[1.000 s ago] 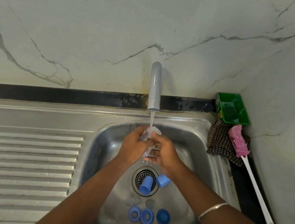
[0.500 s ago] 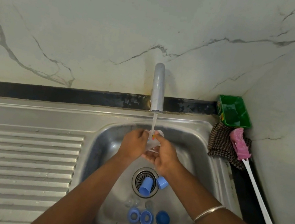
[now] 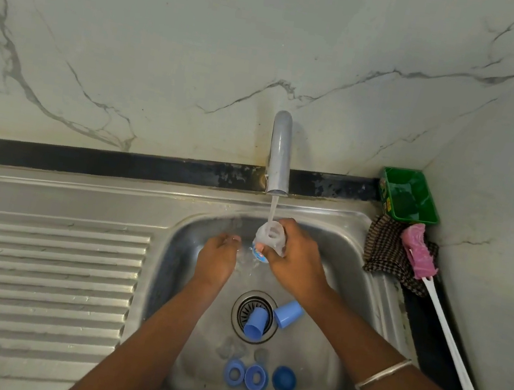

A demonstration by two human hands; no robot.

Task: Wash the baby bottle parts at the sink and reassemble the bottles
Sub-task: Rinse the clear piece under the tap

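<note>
1. While water is being poured into it under the tap (image 3: 280, 155), the clear bottle (image 3: 271, 238) is being gripped by the right hand (image 3: 294, 259).
2. Nothing is being held by the left hand (image 3: 216, 260), its fingers loosely curled.
3. Wet plastic is being made slippery; the bottle could be dropped onto the blue caps (image 3: 267, 320).

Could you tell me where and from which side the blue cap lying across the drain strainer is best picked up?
Grip the blue cap across its round side wall, coming from straight above. It lies tipped over on the drain strainer with its open mouth toward the near edge, so the curved sides are probably free for fingers. The second blue cap lies close to its right.
</note>
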